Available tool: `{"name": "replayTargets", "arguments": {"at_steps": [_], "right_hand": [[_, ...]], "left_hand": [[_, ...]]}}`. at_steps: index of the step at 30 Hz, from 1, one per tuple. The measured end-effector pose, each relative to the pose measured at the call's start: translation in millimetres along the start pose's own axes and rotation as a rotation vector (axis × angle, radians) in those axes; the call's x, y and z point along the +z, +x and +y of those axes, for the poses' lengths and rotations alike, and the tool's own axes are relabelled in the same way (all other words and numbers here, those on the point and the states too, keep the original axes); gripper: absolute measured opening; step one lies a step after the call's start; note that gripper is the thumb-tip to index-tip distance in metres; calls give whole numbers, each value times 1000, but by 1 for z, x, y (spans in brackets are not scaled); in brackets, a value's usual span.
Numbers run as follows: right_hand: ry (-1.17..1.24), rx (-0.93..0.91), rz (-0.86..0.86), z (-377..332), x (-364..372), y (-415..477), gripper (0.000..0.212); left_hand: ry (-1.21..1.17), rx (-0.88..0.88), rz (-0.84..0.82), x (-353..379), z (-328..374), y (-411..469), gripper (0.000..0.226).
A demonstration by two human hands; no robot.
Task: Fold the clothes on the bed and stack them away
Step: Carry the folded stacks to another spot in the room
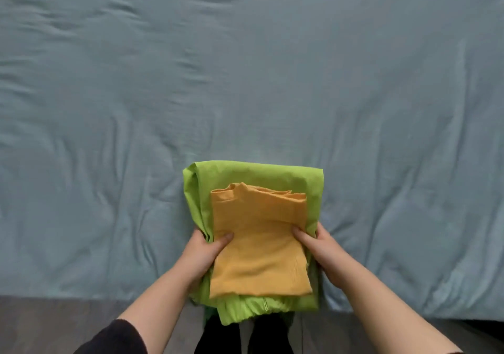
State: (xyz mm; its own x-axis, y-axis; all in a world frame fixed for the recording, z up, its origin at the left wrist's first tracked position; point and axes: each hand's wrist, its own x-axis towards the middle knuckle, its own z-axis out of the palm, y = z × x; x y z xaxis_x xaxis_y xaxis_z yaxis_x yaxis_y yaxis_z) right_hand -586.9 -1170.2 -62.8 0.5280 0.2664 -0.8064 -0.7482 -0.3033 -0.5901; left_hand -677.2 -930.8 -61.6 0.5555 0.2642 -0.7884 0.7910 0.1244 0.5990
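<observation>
A folded orange ribbed top [259,247] lies on a larger folded lime-green garment [253,176], forming one stack at the near edge of the bed [245,81]. The stack juts past the bed edge toward me. My left hand [204,252] grips the stack's left side, thumb on the orange top and fingers under the green cloth. My right hand [321,252] grips the right side the same way. The green garment's elastic waistband [253,310] hangs at the front.
The bed is covered by a wrinkled grey-blue sheet that fills most of the view. Dark wood floor [54,321] runs along the bottom. My dark-clothed legs [245,337] stand against the bed edge under the stack.
</observation>
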Motion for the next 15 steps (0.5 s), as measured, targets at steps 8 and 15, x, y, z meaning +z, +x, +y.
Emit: {"name": "replayTargets", "arguments": {"at_steps": [8,15], "right_hand": [[12,-111,276,40,19,-34,32],[-389,-14,362,46,36,-49,31]], "left_hand": [[-31,-159,-31,-12,-35,-28,59],[468,-84,113,3,-39,-43,40]]}}
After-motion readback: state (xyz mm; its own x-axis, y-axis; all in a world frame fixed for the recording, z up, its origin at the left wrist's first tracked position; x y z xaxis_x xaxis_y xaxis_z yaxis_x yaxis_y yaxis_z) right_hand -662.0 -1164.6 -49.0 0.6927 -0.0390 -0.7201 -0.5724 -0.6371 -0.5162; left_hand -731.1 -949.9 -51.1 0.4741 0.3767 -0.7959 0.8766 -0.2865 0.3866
